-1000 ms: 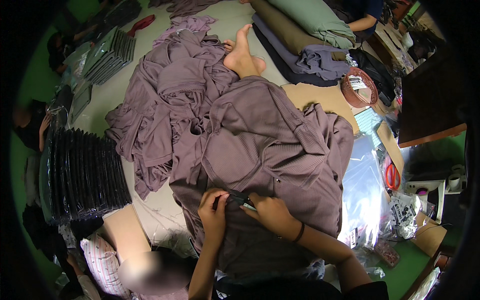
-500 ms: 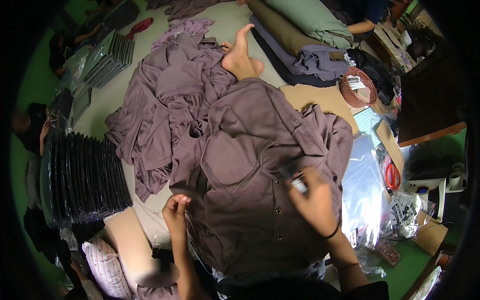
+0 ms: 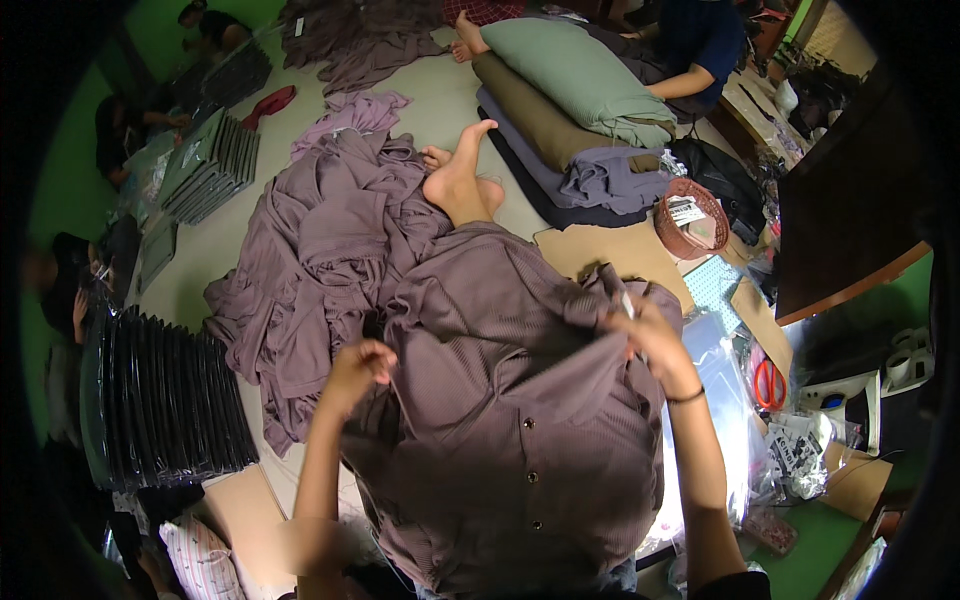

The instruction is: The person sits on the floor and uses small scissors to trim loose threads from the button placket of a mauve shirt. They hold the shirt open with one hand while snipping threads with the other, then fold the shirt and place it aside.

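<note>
A brownish-mauve ribbed shirt (image 3: 470, 450) with a row of dark buttons lies spread over my lap. At its right side my right hand (image 3: 655, 345) is closed on a fold of the shirt, pulling it up taut. A small white piece (image 3: 628, 305) shows at these fingers; its kind is not clear. My left hand (image 3: 357, 378) is beside the shirt's left edge, its fingers curled together; whatever they hold, if anything, is hidden. Beyond it lies a heap of like-coloured garments (image 3: 310, 240). My bare foot (image 3: 460, 180) sticks out past the shirt.
Black plastic-wrapped packs (image 3: 170, 395) stand in a row at left. On the right are clear plastic bags (image 3: 710, 400), red-handled scissors (image 3: 769, 385), brown cardboard (image 3: 610, 255) and a woven basket (image 3: 690, 222). Fabric rolls (image 3: 560, 75) lie at the back, near another person (image 3: 700, 60).
My right hand has moved up and right, lifting a fold of the shirt. My left hand has risen slightly along the left edge. The whole view has shifted slightly.
</note>
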Available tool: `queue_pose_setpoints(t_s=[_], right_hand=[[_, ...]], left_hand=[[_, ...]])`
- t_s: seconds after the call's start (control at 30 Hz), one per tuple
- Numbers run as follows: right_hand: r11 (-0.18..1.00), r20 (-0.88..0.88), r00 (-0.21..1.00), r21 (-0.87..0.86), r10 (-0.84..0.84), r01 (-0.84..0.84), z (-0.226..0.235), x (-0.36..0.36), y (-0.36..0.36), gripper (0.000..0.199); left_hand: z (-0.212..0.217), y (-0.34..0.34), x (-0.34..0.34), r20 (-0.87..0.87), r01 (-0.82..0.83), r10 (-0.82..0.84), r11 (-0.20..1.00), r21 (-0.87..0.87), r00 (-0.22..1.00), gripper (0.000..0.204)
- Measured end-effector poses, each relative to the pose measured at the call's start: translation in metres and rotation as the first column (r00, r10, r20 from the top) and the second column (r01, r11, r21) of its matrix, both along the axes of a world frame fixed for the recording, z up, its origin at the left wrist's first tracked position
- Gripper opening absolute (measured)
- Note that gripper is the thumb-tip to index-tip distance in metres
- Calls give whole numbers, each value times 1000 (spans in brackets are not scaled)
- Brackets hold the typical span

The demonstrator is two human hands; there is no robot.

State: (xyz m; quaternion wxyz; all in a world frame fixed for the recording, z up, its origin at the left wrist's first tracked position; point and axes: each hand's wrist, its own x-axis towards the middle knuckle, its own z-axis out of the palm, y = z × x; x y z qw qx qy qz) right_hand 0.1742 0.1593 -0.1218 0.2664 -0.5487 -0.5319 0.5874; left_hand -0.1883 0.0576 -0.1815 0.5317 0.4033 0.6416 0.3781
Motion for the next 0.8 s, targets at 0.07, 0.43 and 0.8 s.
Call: queue_pose_setpoints(t_s=[0.07,0.43,0.8], right_hand=[[987,-283,946,-9,-158,163,4,-13,33,15],[972,275,945,201,-177,123,-43,101,-18,29],[859,899,402,337,-172,-385,-80,168,-182,54]], left_hand=[[16,30,-6,307,-180,134,976,126,942,7],[2,-47,-42,-326,-231,357,902,366,876,20],[5,-222,10,-860,142,39,981,129,508,72]])
